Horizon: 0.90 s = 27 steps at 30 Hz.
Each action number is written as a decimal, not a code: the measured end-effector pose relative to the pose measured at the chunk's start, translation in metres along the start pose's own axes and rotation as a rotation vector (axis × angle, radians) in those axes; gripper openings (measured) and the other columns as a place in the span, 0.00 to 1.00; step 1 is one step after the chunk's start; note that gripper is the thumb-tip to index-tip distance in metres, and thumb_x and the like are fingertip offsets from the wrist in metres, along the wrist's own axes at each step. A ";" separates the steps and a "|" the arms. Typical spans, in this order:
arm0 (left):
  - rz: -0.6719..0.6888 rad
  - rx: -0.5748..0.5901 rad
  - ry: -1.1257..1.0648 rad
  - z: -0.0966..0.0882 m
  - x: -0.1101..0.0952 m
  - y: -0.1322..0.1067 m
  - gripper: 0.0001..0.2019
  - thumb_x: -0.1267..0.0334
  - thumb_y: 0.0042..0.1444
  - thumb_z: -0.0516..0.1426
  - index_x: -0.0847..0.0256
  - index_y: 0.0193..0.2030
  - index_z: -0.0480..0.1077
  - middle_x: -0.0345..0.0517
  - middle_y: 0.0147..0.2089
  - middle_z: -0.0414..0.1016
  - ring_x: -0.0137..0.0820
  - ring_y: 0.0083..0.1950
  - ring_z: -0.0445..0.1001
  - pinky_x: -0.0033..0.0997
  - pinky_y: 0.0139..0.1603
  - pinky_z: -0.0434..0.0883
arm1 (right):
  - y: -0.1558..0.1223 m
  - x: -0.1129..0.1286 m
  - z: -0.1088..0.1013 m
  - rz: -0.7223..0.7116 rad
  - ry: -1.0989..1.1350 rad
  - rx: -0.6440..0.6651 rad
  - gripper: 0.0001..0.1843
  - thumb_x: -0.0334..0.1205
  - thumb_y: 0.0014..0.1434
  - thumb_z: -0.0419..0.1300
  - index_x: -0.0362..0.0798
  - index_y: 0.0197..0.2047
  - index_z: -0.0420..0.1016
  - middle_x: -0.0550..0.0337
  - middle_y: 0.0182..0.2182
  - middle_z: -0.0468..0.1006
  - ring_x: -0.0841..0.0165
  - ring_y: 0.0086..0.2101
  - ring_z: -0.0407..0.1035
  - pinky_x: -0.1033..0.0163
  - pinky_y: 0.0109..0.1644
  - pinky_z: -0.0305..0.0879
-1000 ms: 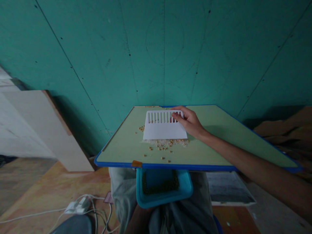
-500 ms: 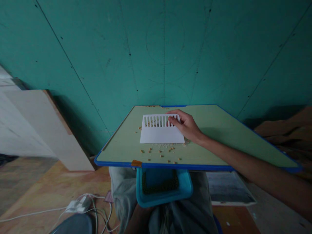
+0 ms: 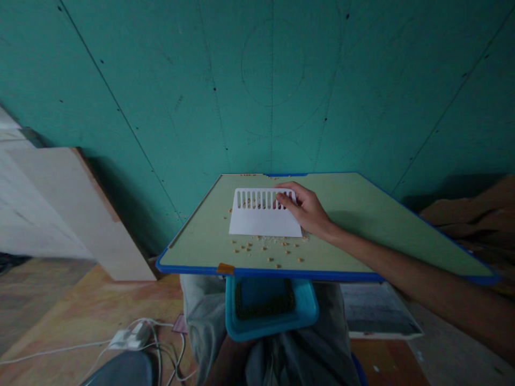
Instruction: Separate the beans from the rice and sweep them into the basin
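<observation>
My right hand (image 3: 308, 210) grips the right end of a white plastic scraper (image 3: 263, 214) with a row of slots along its far edge. The scraper rests on a pale green board with a blue rim (image 3: 362, 214). Small yellowish grains (image 3: 265, 247) lie scattered on the board just in front of the scraper's near edge, with a few more to its left and behind the slots. A blue tray (image 3: 270, 311) with dark grains inside sits on my lap below the board's near edge. My left hand is out of sight.
A teal panel wall (image 3: 257, 86) rises right behind the board. A pale wooden block (image 3: 60, 214) stands at the left. White cables and an adapter (image 3: 132, 338) lie on the wooden floor. Brown cardboard (image 3: 475, 209) lies at the right.
The scraper slid slightly left and away from me with my right hand. The dense heap of grains at its near edge is gone; scattered grains now lie before it.
</observation>
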<state>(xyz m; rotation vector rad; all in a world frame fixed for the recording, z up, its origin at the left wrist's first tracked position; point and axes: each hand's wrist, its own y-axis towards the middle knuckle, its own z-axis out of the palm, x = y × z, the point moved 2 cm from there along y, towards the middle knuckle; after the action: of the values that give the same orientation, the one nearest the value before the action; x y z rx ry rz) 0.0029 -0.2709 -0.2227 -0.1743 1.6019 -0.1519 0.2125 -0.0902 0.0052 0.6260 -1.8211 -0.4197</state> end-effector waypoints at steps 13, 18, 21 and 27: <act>-0.046 0.010 -0.014 0.000 0.002 -0.002 0.17 0.55 0.59 0.60 0.60 0.52 0.74 0.53 0.58 0.74 0.42 0.61 0.71 0.51 0.62 0.68 | -0.004 0.004 0.005 0.015 0.040 0.049 0.18 0.52 0.61 0.61 0.51 0.49 0.76 0.60 0.33 0.79 0.69 0.28 0.69 0.64 0.28 0.61; -0.060 0.026 -0.027 0.001 0.005 -0.001 0.16 0.55 0.60 0.60 0.60 0.51 0.74 0.52 0.58 0.74 0.42 0.60 0.71 0.51 0.62 0.68 | -0.004 0.004 0.007 0.010 0.060 0.062 0.17 0.50 0.62 0.62 0.50 0.50 0.76 0.58 0.37 0.80 0.69 0.32 0.71 0.64 0.32 0.63; -0.058 0.023 -0.026 0.001 0.004 -0.001 0.15 0.56 0.60 0.60 0.61 0.49 0.74 0.51 0.57 0.74 0.42 0.61 0.71 0.52 0.63 0.67 | -0.006 0.006 0.008 0.008 0.064 0.074 0.17 0.50 0.62 0.61 0.50 0.50 0.76 0.59 0.36 0.80 0.69 0.31 0.71 0.64 0.31 0.63; -0.053 0.028 -0.036 0.002 -0.004 -0.005 0.14 0.56 0.60 0.60 0.60 0.49 0.75 0.52 0.58 0.74 0.41 0.61 0.70 0.51 0.63 0.66 | -0.007 0.010 0.010 0.010 0.060 0.075 0.16 0.49 0.62 0.61 0.51 0.49 0.76 0.60 0.35 0.80 0.70 0.28 0.68 0.65 0.29 0.60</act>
<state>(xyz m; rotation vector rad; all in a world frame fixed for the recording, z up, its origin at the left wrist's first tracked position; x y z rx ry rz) 0.0055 -0.2750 -0.2183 -0.1964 1.5595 -0.2111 0.2019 -0.1017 0.0052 0.6740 -1.7888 -0.3244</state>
